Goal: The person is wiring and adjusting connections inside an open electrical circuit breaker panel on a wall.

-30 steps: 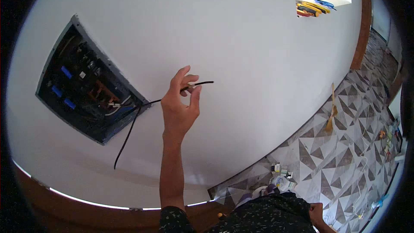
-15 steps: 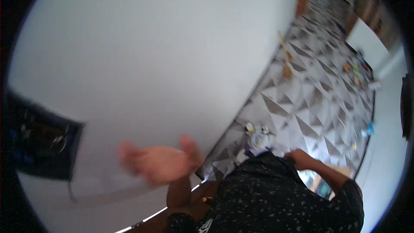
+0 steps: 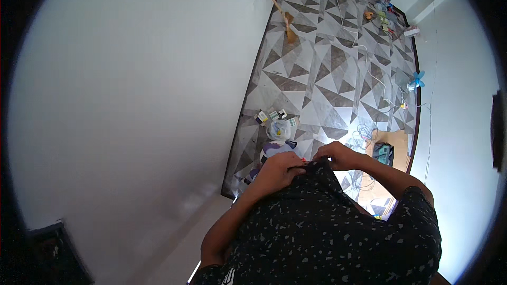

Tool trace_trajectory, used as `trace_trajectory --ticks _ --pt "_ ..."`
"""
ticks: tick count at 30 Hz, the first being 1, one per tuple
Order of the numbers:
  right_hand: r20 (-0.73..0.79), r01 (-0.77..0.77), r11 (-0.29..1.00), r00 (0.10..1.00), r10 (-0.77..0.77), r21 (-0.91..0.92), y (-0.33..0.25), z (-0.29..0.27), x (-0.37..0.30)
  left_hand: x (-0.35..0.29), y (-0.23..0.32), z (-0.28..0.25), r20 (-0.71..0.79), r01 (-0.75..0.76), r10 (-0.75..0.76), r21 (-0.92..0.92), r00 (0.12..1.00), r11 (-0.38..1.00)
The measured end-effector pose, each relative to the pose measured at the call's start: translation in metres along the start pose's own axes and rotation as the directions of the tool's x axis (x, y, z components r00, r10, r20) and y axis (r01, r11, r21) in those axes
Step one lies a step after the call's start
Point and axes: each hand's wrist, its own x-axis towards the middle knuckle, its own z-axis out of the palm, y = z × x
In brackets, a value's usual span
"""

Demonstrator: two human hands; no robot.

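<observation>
A black shirt with scattered grey flecks covers my body, and its front hem is pulled up and outward. My left hand pinches the hem near its middle, thumb and fingers closed on the cloth. Just to the right, my right hand grips the same hem, fingers curled round it. A short stretch of gathered cloth lies between the two hands. Below them, partly hidden by my hands, is a pile of purple and white cloth on the floor.
A clear plastic bag and small boxes lie beyond the cloth pile. A broom lies by the left wall. At right are flattened cardboard, a dark teal bag, loose cables and a blue fan.
My left hand, raised with fingers spread before the wall, has come down to the shirt hem and taken hold of it. The right hand stays at the hem. The view has turned rightward.
</observation>
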Motion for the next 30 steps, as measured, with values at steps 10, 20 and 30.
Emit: trace_trajectory --ticks 10,20,30 --pt "0.024 0.041 0.992 0.999 -0.038 -0.121 -0.009 -0.012 0.008 0.002 0.016 -0.007 -0.106 -0.145 0.122 -0.241 0.987 0.96" --pt "-0.118 -0.229 0.97 0.964 0.238 0.085 0.005 -0.008 0.016 0.001 0.037 -0.015 -0.124 -0.171 0.165 -0.035 0.978 0.985" --pt "-0.249 -0.083 0.648 0.881 0.403 0.757 -0.024 -0.07 0.037 0.003 -0.039 -0.009 -0.223 0.1 -0.076 0.095 0.972 0.991"
